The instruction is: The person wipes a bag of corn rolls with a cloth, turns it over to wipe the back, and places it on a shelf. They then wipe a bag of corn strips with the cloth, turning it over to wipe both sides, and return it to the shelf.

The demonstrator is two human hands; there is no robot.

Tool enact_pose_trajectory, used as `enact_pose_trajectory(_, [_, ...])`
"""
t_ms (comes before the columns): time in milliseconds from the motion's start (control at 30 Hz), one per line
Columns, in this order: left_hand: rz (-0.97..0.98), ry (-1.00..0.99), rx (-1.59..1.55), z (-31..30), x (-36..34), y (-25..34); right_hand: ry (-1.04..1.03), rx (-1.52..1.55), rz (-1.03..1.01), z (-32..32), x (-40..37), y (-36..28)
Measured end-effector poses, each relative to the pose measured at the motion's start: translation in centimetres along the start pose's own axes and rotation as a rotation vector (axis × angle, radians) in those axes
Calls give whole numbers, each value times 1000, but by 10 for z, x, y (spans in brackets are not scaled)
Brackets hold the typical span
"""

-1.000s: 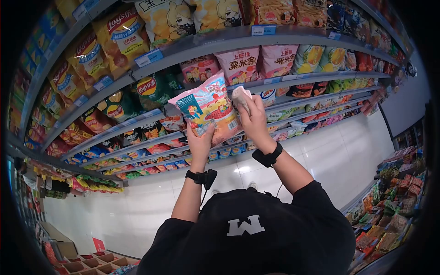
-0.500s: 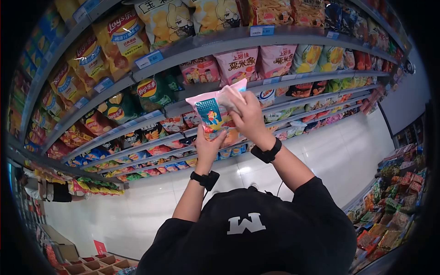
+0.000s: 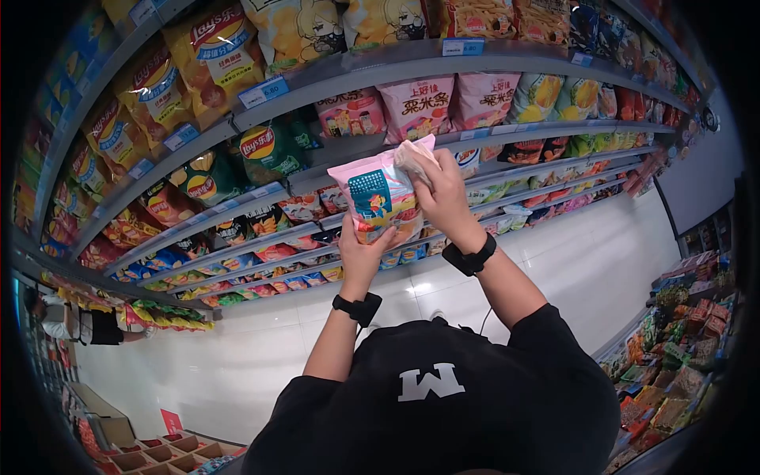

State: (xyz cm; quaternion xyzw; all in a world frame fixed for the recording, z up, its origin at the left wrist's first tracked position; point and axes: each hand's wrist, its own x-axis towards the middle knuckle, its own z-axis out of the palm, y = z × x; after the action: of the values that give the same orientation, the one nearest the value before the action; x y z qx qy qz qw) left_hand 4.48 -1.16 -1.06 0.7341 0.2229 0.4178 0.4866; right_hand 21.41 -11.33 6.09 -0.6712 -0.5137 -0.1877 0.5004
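1. In front of the snack shelves [image 3: 372, 71], the person is holding a pink snack bag [image 3: 378, 198] up at the level of the middle rows, with its printed face turned toward the camera.
2. The left hand [image 3: 366, 252] is supporting the bag from below, its grip closed around the bottom edge.
3. The right hand [image 3: 443, 194] is pressing a pale cloth [image 3: 413, 154] against the bag's top right corner, and its grip is closed tight around the crumpled cloth.
4. Both wrists are wearing black bands [image 3: 469, 257].
5. Behind the bag, pink packets [image 3: 417, 107] are standing on the shelf above, and green chip bags [image 3: 265, 146] are sitting to the left.
6. At the far left of the aisle, another person [image 3: 79, 326] is standing by the low shelves, and open cardboard boxes [image 3: 150, 455] are sitting on the white floor [image 3: 586, 269].
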Motion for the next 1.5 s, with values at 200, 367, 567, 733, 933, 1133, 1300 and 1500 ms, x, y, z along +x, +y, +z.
enact_pose_trajectory(200, [-36,10,-37,-5,4,-3,88,-160,144,-3,0,18])
enact_pose_trajectory(367, [-152,-79,-36,2,4,-3,-89,-11,-107,8,-14,-20])
enact_pose_trajectory(567, [-64,-131,28,7,6,6,44,-358,-165,26,-15,-16])
enact_pose_trajectory(733, [-120,-123,-11,4,3,8,-49,-155,-264,25,-18,-27])
enact_pose_trajectory(933, [27,-92,167,6,10,14,-10,-210,-219,30,-16,-32])
enact_pose_trajectory(1133, [-59,-161,140,1,15,11,127,-142,97,32,-8,-13])
enact_pose_trajectory(1300, [-14,-156,191,-3,14,5,-32,9,-134,24,-4,-25])
enact_pose_trajectory(1500, [-2,-158,236,-7,16,1,-34,-183,-70,20,14,-15])
